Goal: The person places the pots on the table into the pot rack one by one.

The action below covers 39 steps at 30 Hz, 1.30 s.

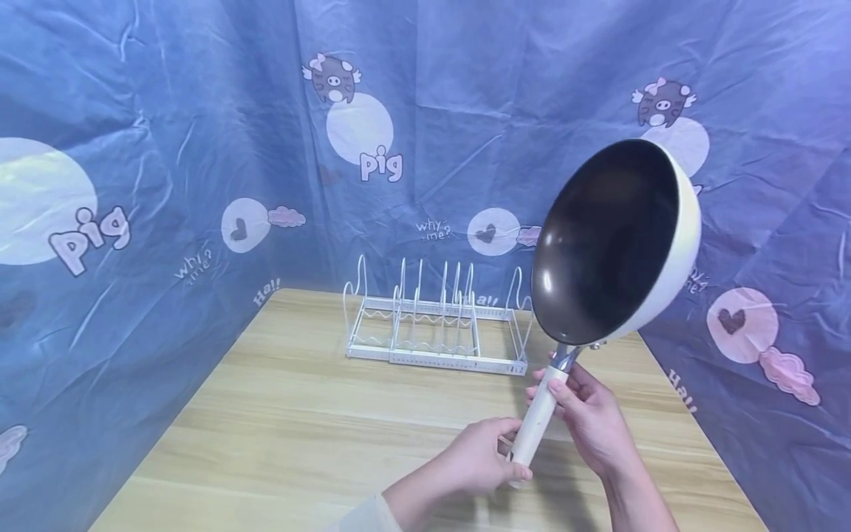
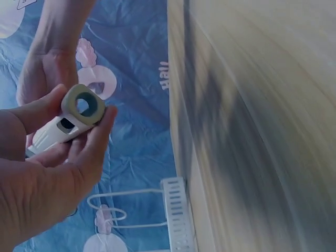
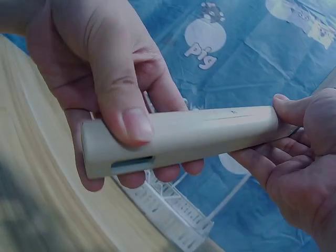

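"Where's the pan (image 1: 608,244)?"
"Raised over the table (image 1: 286,458), right of the rack (image 1: 432,361); your left grip (image 1: 479,454) and right grip (image 1: 595,417) curl round its handle (image 1: 537,425)."
"Risk?"
"Loosen either, and top-heavy weight could twist it."

Wrinkled blue fabric sheeting (image 1: 459,133), printed with grey winged pigs (image 1: 333,80), pale circles (image 1: 360,129), pink clouds (image 1: 790,375) and white lettering (image 1: 381,164), hangs behind and along both sides of a flat, pale wood-grain counter (image 1: 299,414). Soft-edged shadows fall across the wood.
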### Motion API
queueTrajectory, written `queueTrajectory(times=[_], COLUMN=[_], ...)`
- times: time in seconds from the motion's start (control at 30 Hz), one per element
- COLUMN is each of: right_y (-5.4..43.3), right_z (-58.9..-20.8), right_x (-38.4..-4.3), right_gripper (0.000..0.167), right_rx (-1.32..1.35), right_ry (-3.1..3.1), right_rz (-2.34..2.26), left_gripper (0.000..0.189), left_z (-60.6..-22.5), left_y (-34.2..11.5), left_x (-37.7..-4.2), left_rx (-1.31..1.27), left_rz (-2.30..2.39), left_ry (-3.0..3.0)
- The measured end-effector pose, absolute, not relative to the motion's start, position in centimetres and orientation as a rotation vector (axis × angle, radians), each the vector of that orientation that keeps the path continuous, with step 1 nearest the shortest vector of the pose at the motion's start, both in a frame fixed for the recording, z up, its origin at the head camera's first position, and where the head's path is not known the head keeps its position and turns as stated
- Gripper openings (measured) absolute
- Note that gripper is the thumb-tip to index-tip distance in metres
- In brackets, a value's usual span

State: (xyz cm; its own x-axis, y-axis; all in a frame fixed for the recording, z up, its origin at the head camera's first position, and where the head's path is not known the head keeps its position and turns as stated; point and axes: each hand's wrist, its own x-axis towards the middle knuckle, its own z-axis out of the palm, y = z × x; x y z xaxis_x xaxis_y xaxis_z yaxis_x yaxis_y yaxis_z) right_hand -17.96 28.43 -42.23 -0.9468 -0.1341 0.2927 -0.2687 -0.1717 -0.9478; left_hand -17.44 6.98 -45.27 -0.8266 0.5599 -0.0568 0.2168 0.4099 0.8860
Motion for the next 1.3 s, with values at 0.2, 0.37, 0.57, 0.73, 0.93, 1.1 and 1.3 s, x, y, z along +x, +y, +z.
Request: queueTrajectory(times=[0.2,0.37,0.57,0.73,0.93,1.1,1.3], right_y=[26.8,25.4,23.8,22.9,22.5,22.2,21.9], right_z=[-41.2,-40.5,-40.1,-40.4,-41.3,-42.3,-43.0], right_x=[-18.5,-18.9,-19.5,-20.1,-20.3,-20.4,-20.8], right_gripper=[0.040,0.056,0.057,0.058,0.061,0.064,0.066], right_rx=[0.401,0.329,0.259,0.199,0.117,0.084,0.065], right_ry=[-2.102,-2.203,-2.255,-2.280,-2.318,-2.339,-2.345], right_rz=[2.167,2.113,2.118,2.140,2.172,2.213,2.225], left_gripper=[0.072,0.071,0.072,0.073,0.074,0.072,0.070], left_z=[-45.7,-46.1,-46.6,-47.0,-47.5,-48.1,-48.4], left_y=[5.9,5.1,3.6,2.6,2.2,1.9,1.8], left_x=[-17.5,-17.5,-17.8,-18.0,-17.7,-17.1,-16.8], left_rx=[0.694,0.675,0.650,0.607,0.568,0.518,0.480], left_rz=[1.470,1.585,1.604,1.640,1.648,1.694,1.747], left_ry=[2.292,2.186,2.149,2.096,2.050,1.978,1.931])
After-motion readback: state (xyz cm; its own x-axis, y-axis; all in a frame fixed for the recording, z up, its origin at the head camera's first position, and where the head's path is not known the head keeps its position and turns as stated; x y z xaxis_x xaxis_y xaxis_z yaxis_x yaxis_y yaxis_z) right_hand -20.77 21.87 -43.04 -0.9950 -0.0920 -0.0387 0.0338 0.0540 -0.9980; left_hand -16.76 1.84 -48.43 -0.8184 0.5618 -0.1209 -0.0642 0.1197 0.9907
